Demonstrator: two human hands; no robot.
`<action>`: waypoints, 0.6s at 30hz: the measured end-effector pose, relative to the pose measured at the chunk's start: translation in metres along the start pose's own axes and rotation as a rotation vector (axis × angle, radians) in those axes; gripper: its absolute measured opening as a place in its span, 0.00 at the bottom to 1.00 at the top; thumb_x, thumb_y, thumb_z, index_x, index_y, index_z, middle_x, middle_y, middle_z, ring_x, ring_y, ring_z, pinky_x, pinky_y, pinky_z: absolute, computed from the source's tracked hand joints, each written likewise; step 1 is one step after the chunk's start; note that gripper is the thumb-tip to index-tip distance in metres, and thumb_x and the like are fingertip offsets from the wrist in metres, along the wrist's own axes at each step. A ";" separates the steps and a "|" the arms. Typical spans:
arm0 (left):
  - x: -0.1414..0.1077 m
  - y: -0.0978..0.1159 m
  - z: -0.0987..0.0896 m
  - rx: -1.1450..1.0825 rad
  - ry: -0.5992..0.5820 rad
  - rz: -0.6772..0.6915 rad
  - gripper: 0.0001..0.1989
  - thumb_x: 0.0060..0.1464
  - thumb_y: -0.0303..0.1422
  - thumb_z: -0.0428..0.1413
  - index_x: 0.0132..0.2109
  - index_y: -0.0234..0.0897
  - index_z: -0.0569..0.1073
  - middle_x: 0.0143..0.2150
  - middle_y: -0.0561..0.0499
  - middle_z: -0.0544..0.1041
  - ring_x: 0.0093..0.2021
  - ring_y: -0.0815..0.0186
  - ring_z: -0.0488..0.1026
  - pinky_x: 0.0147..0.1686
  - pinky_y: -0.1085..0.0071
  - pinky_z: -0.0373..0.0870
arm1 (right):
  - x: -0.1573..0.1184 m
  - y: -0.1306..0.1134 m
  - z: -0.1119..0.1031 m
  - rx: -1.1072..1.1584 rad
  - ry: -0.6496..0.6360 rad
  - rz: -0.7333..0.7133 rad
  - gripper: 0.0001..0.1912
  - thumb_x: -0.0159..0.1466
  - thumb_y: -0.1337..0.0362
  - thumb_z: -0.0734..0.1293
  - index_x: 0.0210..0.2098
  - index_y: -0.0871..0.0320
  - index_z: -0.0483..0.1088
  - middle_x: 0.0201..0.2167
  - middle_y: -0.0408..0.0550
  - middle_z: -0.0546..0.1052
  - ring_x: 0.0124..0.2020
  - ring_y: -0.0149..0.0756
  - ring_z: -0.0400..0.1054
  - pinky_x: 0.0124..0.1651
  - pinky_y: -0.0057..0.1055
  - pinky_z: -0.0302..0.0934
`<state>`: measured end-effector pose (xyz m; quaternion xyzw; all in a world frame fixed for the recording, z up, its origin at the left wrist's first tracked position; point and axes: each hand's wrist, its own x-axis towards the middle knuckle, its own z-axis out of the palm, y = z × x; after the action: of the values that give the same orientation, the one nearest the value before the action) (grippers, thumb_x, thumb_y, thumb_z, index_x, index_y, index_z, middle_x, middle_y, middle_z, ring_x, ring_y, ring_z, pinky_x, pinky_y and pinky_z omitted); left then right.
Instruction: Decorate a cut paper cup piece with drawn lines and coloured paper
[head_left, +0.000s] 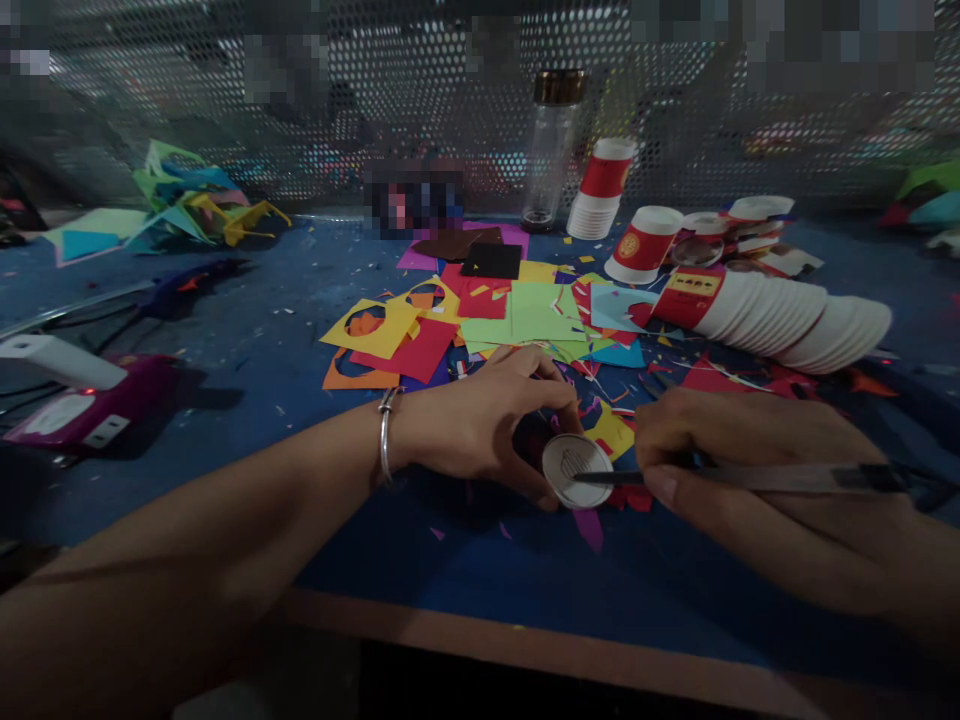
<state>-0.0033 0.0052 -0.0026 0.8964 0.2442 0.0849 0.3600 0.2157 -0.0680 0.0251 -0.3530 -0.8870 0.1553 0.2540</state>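
Observation:
My left hand [499, 415], with a silver bangle at the wrist, curls its thumb and fingers around the edge of a white round piece [559, 460] that looks like a paper cup's base. Dark lines mark its face; whether a cup body lies beneath is hidden. In my right hand [757, 490] is a slim pen-like tool [611, 479] with a dark tip, its rear end passing behind the fingers. That tip meets the white face. Coloured paper scraps [611, 430] lie just beyond the white piece.
Cut paper sheets [525, 315] spread across the blue table [277, 330]. Right of them are a toppled stack of paper cups [780, 315] and other cups [645, 245]. A clear bottle [551, 150] stands by the perforated screen [300, 120]. A purple power strip [97, 410] lies left.

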 end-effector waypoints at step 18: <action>0.001 0.000 0.001 0.006 0.004 -0.014 0.24 0.41 0.40 0.72 0.45 0.44 0.75 0.55 0.47 0.64 0.60 0.51 0.61 0.59 0.56 0.61 | -0.004 0.005 0.006 0.042 0.040 -0.009 0.08 0.64 0.72 0.59 0.30 0.54 0.63 0.23 0.39 0.72 0.20 0.26 0.63 0.21 0.27 0.51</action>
<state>-0.0025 0.0051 -0.0032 0.8956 0.2512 0.0834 0.3576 0.2176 -0.0675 0.0162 -0.3466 -0.8799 0.1654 0.2799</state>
